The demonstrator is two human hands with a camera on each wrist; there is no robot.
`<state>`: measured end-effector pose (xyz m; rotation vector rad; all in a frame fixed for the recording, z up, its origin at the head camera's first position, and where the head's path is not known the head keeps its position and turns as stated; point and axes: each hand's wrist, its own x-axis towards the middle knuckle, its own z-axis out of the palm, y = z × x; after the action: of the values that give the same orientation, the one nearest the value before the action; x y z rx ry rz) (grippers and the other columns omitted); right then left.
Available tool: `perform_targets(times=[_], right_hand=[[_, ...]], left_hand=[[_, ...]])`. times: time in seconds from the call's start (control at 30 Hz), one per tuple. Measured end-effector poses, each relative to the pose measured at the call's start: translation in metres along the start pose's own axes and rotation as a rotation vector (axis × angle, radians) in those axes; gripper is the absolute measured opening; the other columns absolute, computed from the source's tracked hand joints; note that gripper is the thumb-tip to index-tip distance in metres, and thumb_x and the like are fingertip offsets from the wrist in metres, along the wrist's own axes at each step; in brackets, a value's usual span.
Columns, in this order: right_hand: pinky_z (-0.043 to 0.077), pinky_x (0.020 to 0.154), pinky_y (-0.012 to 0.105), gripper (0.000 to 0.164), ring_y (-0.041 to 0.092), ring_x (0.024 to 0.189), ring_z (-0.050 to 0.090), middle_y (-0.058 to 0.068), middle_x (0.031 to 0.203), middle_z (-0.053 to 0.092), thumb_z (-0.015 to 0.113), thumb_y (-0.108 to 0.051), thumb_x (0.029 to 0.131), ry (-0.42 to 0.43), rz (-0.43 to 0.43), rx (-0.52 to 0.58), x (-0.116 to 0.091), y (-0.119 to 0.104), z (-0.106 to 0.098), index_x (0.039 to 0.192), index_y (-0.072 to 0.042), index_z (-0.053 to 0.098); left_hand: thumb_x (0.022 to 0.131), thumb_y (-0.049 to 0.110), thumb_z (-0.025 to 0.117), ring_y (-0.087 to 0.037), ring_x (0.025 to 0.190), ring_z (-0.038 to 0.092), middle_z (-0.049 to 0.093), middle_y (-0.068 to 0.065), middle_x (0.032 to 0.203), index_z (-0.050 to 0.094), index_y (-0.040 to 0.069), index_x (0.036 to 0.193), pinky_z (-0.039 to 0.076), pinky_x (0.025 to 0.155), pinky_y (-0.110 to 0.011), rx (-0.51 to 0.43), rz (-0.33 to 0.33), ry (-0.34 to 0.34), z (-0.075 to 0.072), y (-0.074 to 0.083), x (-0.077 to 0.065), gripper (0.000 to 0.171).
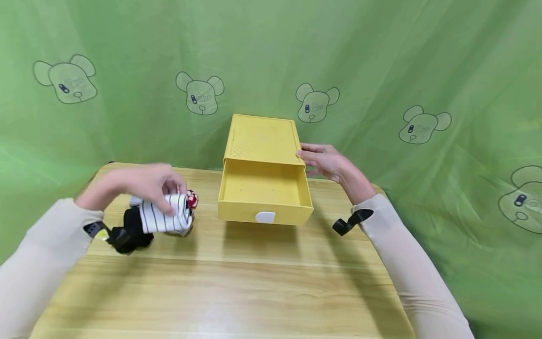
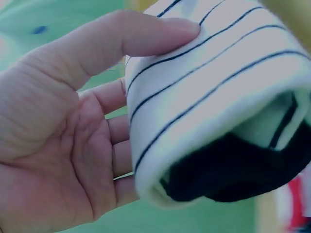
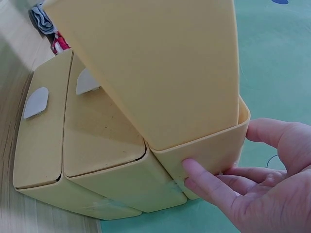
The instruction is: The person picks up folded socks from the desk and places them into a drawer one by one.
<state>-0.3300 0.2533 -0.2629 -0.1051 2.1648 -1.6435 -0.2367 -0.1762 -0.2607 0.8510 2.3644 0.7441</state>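
My left hand (image 1: 156, 188) holds a rolled-up striped sock (image 2: 204, 73), white with thin dark lines, at the left of the table. In the left wrist view its thumb presses on the striped cloth, and a dark inside shows at the roll's end. Beneath and beside it lie a black bundle (image 1: 137, 228) and a red-and-white checked bundle (image 1: 192, 198), partly hidden. My right hand (image 1: 323, 162) touches the right side of the yellow drawer unit (image 1: 264, 136), its fingers fairly straight. The top drawer (image 1: 264, 214) is pulled out and its inside is bare.
Two lower drawers (image 3: 104, 131) with white tabs are closed in the right wrist view. The unit stands at the back of the wooden table (image 1: 237, 292), before a green curtain (image 1: 262, 47) printed with bear heads. Black straps (image 1: 353, 221) hang at the wrists.
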Motion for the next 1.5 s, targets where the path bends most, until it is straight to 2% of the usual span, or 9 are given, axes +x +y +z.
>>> perform_targets(times=[0.2, 0.33, 0.43, 0.53, 0.73, 1.07, 1.2, 1.3, 1.5], right_hand=[[0.043, 0.115, 0.056, 0.065, 0.037, 0.145, 0.043, 0.021, 0.158, 0.042, 0.059, -0.023, 0.104, 0.003, -0.003, -0.007, -0.002, -0.001, -0.001, 0.16, -0.008, 0.029], [0.043, 0.115, 0.056, 0.065, 0.037, 0.145, 0.043, 0.021, 0.158, 0.042, 0.06, -0.024, 0.104, 0.004, -0.005, -0.014, -0.002, 0.0, -0.001, 0.16, -0.008, 0.03], [0.042, 0.115, 0.057, 0.066, 0.038, 0.146, 0.042, 0.021, 0.159, 0.041, 0.06, -0.023, 0.104, -0.003, -0.008, -0.014, -0.001, 0.0, -0.001, 0.16, -0.008, 0.029], [0.042, 0.115, 0.057, 0.066, 0.039, 0.146, 0.042, 0.021, 0.159, 0.041, 0.059, -0.022, 0.104, -0.006, -0.011, -0.006, -0.001, 0.0, -0.001, 0.16, -0.007, 0.029], [0.043, 0.114, 0.057, 0.066, 0.039, 0.145, 0.043, 0.022, 0.158, 0.041, 0.059, -0.022, 0.104, -0.008, -0.01, -0.002, -0.002, 0.0, 0.001, 0.16, -0.006, 0.028], [0.045, 0.113, 0.055, 0.063, 0.039, 0.145, 0.043, 0.022, 0.158, 0.041, 0.057, -0.021, 0.105, -0.013, -0.007, 0.006, -0.002, -0.002, 0.001, 0.16, -0.007, 0.029], [0.043, 0.114, 0.056, 0.064, 0.039, 0.147, 0.04, 0.02, 0.162, 0.036, 0.058, -0.021, 0.105, -0.016, -0.007, 0.016, -0.001, -0.003, 0.002, 0.16, -0.008, 0.03], [0.041, 0.116, 0.057, 0.063, 0.039, 0.149, 0.036, 0.018, 0.165, 0.031, 0.058, -0.021, 0.105, -0.014, -0.006, 0.023, 0.001, -0.003, 0.002, 0.16, -0.008, 0.03], [0.04, 0.117, 0.057, 0.063, 0.039, 0.151, 0.033, 0.017, 0.167, 0.027, 0.057, -0.02, 0.105, -0.017, -0.005, 0.028, 0.001, -0.003, 0.003, 0.16, -0.008, 0.029]], left_hand=[[0.081, 0.013, 0.083, -0.022, 0.083, 0.07, 0.074, -0.006, 0.093, 0.07, 0.008, 0.102, 0.062, 0.072, -0.031, 0.07, -0.017, 0.114, -0.048, 0.057, -0.002, 0.025], [0.083, 0.015, 0.083, -0.021, 0.084, 0.071, 0.075, -0.007, 0.095, 0.071, 0.008, 0.104, 0.062, 0.072, -0.031, 0.113, 0.02, 0.17, -0.062, 0.087, 0.013, 0.025], [0.084, 0.018, 0.083, -0.02, 0.085, 0.071, 0.075, -0.008, 0.097, 0.071, 0.008, 0.105, 0.062, 0.073, -0.03, 0.162, 0.047, 0.205, -0.066, 0.103, 0.031, 0.027], [0.085, 0.019, 0.081, -0.02, 0.086, 0.072, 0.075, -0.009, 0.099, 0.071, 0.008, 0.107, 0.063, 0.073, -0.03, 0.191, 0.061, 0.224, -0.063, 0.115, 0.051, 0.027], [0.085, 0.017, 0.08, -0.02, 0.083, 0.074, 0.076, -0.009, 0.098, 0.071, 0.007, 0.106, 0.063, 0.07, -0.029, 0.188, 0.131, 0.222, -0.046, 0.134, 0.089, 0.025], [0.085, 0.012, 0.076, -0.014, 0.074, 0.064, 0.071, -0.004, 0.087, 0.073, 0.006, 0.099, 0.055, 0.068, -0.024, 0.304, 0.19, 0.147, -0.023, 0.157, 0.139, 0.016], [0.085, 0.01, 0.075, -0.014, 0.075, 0.064, 0.069, -0.005, 0.089, 0.073, 0.004, 0.103, 0.056, 0.068, -0.024, 0.335, 0.17, 0.099, -0.014, 0.16, 0.155, 0.018], [0.086, 0.011, 0.076, -0.016, 0.084, 0.064, 0.069, -0.006, 0.099, 0.072, 0.002, 0.111, 0.057, 0.075, -0.025, 0.363, 0.143, 0.058, -0.009, 0.161, 0.164, 0.026], [0.088, 0.016, 0.078, -0.019, 0.099, 0.062, 0.07, -0.009, 0.113, 0.071, 0.001, 0.119, 0.055, 0.089, -0.029, 0.413, 0.105, -0.004, -0.004, 0.163, 0.173, 0.035]])
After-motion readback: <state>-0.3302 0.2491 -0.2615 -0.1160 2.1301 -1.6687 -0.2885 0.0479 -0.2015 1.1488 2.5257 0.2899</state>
